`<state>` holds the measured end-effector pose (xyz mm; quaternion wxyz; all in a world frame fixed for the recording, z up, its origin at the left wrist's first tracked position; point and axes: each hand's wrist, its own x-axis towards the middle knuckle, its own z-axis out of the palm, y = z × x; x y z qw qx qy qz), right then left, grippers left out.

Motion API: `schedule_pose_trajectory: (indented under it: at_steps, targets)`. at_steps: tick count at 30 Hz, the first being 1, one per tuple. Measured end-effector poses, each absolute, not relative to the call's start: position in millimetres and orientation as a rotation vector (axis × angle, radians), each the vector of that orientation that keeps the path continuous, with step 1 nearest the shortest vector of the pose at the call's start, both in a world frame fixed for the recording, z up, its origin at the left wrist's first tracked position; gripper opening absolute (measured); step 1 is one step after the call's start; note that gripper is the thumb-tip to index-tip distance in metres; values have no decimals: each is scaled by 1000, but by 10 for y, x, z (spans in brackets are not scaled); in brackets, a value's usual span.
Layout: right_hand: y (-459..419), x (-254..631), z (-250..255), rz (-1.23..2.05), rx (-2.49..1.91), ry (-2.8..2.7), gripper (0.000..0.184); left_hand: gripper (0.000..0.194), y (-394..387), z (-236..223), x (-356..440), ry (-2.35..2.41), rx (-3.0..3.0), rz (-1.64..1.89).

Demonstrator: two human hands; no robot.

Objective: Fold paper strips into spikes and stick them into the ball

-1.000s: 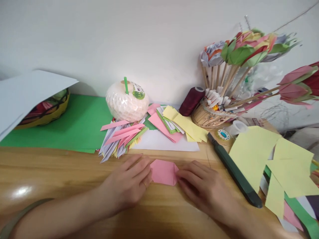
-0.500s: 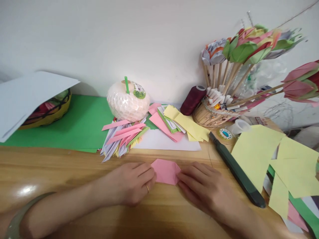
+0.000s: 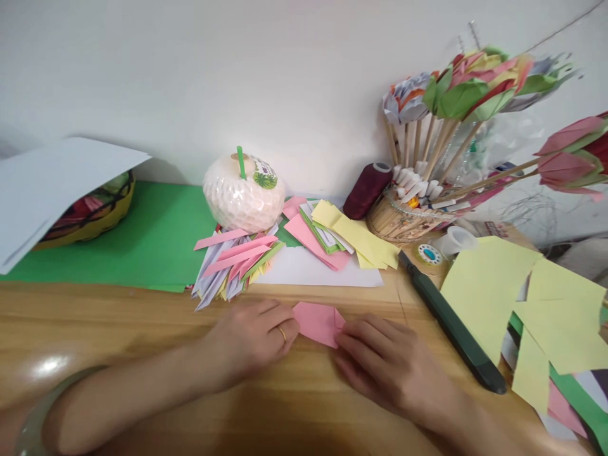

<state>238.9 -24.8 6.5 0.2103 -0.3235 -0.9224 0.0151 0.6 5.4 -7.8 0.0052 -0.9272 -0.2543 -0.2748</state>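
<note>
A small piece of pink paper [image 3: 317,323] with folded corners lies just above the wooden table, between my two hands. My left hand [image 3: 259,335], with a ring on one finger, pinches its left end. At the right end, my right hand [image 3: 380,361] grips the folded corner between thumb and fingers. Both thumbs are mostly hidden. Behind the hands lies a pile of folded paper strips [image 3: 237,263] in pink, white, green and yellow.
A wrapped coconut [image 3: 243,196] with a green straw stands at the back. Further right are a maroon thread spool [image 3: 368,190], a basket [image 3: 403,218] of paper flowers, a dark green cutter [image 3: 451,323] and yellow paper sheets [image 3: 489,285]. Green paper [image 3: 161,240] lies at the left.
My left hand has rolled and shifted slightly right along the pink paper, covering more of its left end. My right hand keeps its hold, with the fingers slightly lower.
</note>
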Motion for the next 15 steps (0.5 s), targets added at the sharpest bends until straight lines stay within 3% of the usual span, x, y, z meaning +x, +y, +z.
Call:
schedule_pose_trajectory:
  at_steps: [15]
  targets:
    - [-227,2388,41,629,-1227,-2252,12,21,5,-73,24,-1289,-3156,-1019]
